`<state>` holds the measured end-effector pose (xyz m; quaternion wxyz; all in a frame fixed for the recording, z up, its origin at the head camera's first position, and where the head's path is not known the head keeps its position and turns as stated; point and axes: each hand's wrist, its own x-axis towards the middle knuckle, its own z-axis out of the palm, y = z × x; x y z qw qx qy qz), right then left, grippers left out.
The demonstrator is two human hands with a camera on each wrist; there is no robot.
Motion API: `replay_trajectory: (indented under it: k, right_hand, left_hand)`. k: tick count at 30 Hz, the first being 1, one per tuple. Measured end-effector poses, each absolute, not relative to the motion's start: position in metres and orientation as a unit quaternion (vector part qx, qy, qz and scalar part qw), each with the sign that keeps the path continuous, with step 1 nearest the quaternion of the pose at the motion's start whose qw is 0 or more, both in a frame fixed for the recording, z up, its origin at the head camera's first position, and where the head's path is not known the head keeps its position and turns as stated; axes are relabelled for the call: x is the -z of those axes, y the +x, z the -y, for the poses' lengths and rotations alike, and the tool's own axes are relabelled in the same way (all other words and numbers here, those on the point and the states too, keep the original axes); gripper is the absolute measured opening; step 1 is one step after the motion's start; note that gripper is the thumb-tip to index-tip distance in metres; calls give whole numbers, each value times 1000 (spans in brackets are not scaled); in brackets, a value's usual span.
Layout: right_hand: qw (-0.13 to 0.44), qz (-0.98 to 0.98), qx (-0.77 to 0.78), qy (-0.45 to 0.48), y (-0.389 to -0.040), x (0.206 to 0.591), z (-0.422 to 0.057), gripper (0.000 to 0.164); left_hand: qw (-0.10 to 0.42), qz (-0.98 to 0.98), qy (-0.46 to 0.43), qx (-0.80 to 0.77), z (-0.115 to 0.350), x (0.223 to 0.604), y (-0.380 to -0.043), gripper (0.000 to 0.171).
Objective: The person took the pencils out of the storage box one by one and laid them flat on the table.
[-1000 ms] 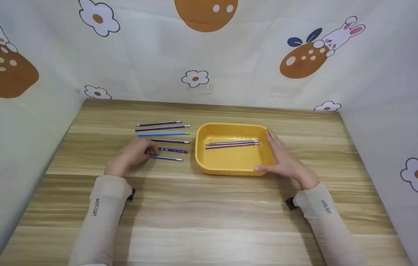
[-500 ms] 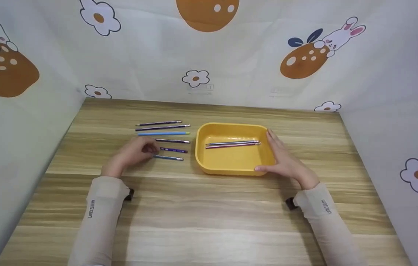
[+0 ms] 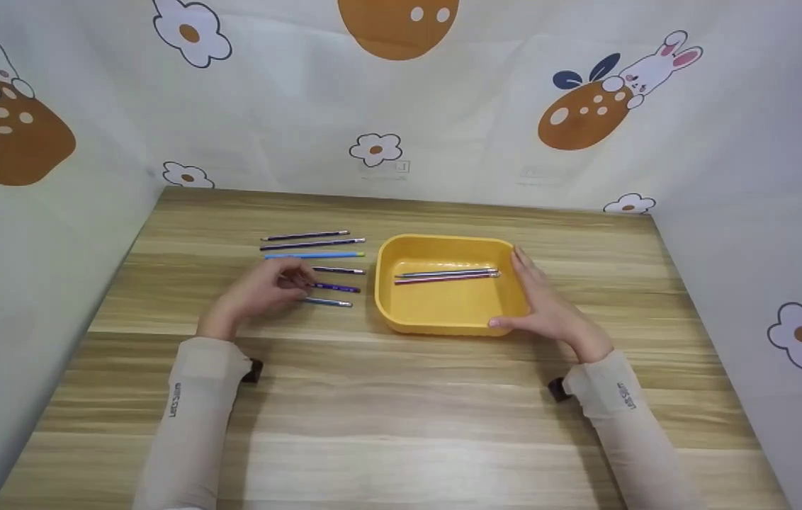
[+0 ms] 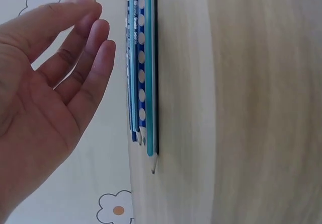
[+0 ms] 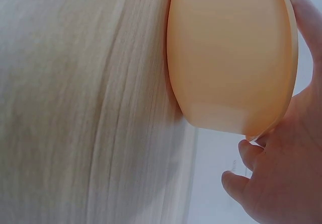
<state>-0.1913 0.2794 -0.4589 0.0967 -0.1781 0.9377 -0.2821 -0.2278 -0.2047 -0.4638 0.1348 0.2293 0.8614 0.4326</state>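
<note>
My left hand [image 3: 259, 289] hovers over the left ends of several pencils lying in a row, thumb and fingertips close together with nothing between them. Nearest it are a purple dotted pencil [image 3: 337, 287], a teal pencil [image 3: 329, 302] and a dark pencil [image 3: 343, 270], their left ends hidden by the hand. In the left wrist view, the loosely bent left hand [image 4: 60, 68] is apart from the pencils. My right hand [image 3: 553, 312] holds the right end of a yellow plastic box [image 3: 436, 330], thumb on the near rim, fingers along the right side. Two pencils [image 3: 447, 276] lie in it.
A bright blue pencil [image 3: 319, 256] and two dark striped pencils [image 3: 312, 244] lie farther back in the row, left of the box. Everything stands on a wood-grain table [image 3: 387, 411]. A patterned cloth [image 3: 287, 106] encloses the back and sides.
The left hand has lifted a little and shifted slightly right and back over the pencils, its fingers drawing away from the teal pencil. The right hand and the box have stayed still.
</note>
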Motion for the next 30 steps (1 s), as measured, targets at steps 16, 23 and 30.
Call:
replay_trajectory:
  k: [16,23,30]
  right_hand:
    - [104,-939,280,-172,-191,456,-278,128]
    - [103,-937,285,-174,-191,458,-279,127]
    - [106,-936,287,-172,-190,458,-280,126]
  left_hand:
    - [165,-826,226,-489,187,450,-229,30]
    - [183,-788,228,-542,180,451,-231,31]
    - [170,-792,245,-533,173,448,-235,30]
